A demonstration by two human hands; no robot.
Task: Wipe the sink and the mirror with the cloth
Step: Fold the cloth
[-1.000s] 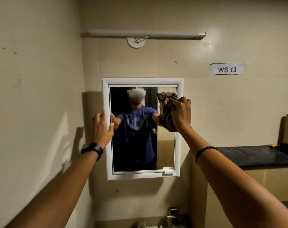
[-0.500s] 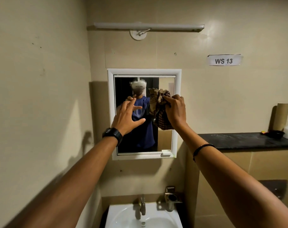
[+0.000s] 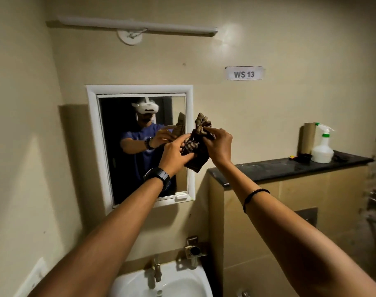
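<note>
A white-framed mirror [image 3: 116, 146] hangs on the beige wall at centre left. In front of its right edge, held away from the glass, is a brown checked cloth [image 3: 196, 156], bunched up. My left hand [image 3: 175, 155] grips the cloth's lower left side. My right hand [image 3: 218, 144] pinches its upper right part. Both arms are stretched forward. A white sink [image 3: 182, 284] with a metal tap [image 3: 156, 273] sits at the bottom centre, below the mirror.
A black stone counter [image 3: 279, 167] tops a low partition to the right, carrying a white spray bottle [image 3: 322, 150], a cardboard tube [image 3: 308, 138] and small dark items. A tube light [image 3: 140, 25] is mounted above the mirror. A "WS 13" label [image 3: 244, 73] is on the wall.
My left hand left the mirror's left frame and came across to take hold of the cloth. The cloth came off the glass. The view dropped, bringing the sink in.
</note>
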